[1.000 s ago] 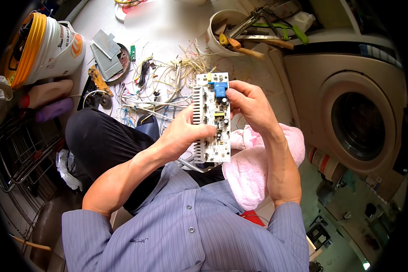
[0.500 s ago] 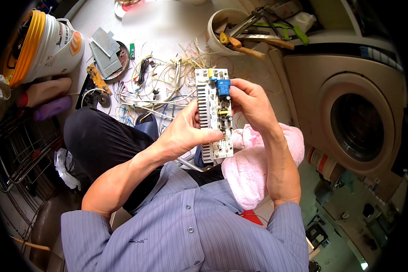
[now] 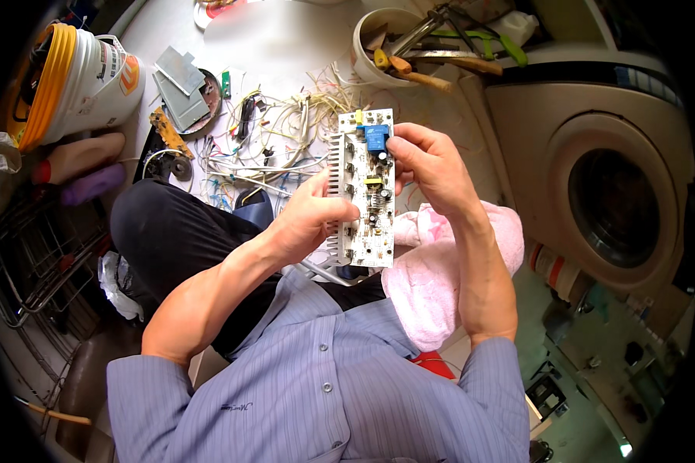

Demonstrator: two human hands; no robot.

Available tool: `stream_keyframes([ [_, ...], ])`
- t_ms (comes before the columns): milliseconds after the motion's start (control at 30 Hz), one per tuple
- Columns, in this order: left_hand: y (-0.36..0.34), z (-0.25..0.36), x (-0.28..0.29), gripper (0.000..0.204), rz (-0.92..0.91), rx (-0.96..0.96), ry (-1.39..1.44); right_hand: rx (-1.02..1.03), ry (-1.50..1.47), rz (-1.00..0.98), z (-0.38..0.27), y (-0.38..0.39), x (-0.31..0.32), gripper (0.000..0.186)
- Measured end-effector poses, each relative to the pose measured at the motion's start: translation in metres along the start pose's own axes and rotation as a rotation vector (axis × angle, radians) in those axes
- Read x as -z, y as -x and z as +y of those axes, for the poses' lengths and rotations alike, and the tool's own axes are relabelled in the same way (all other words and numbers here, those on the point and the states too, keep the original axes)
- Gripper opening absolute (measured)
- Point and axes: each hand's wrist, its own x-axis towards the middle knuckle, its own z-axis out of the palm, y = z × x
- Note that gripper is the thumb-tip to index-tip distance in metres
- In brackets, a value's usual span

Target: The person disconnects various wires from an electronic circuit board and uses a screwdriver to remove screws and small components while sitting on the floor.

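A long white circuit board (image 3: 371, 239) is held up in front of me, its component side facing me. Along its left edge runs a finned metal heat sink (image 3: 335, 163). My left hand (image 3: 316, 212) grips that side, thumb on the board's face and fingers behind the fins. My right hand (image 3: 428, 162) pinches the upper right edge, its thumb beside a blue block-shaped component (image 3: 375, 139). Small capacitors and a yellow part are mounted lower down the board. The fingers behind the board are mostly hidden.
Tangled loose wires (image 3: 286, 147) lie on the floor ahead. A bucket of tools (image 3: 367, 58) stands at the far right, near a washing machine (image 3: 533, 154). White bucket (image 3: 93, 85) and metal plates (image 3: 181, 96) are at the left. A pink towel (image 3: 421, 309) drapes over my right leg.
The board has turned a little, showing its face more squarely. My left thumb has slid left toward the heat sink; the right hand still grips near the blue component.
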Motion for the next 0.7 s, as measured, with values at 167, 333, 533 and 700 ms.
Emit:
stream_keyframes([
  [167,-0.004,-0.008,0.016,0.049,0.011,0.074,0.118,0.053,-0.014,-0.02,-0.004,0.004,-0.002,0.03],
  [333,-0.01,-0.005,0.009,0.05,0.07,0.09,0.1,0.063,0.03,-0.014,-0.008,0.009,-0.004,0.032],
  [533,-0.019,0.011,0.014,0.05,0.147,-0.017,-0.107,0.043,0.045,-0.02,-0.004,0.009,0.001,0.031],
  [700,-0.022,0.058,0.013,0.042,0.309,-0.371,-0.084,-0.027,0.247,0.129,0.016,0.003,0.023,0.031],
])
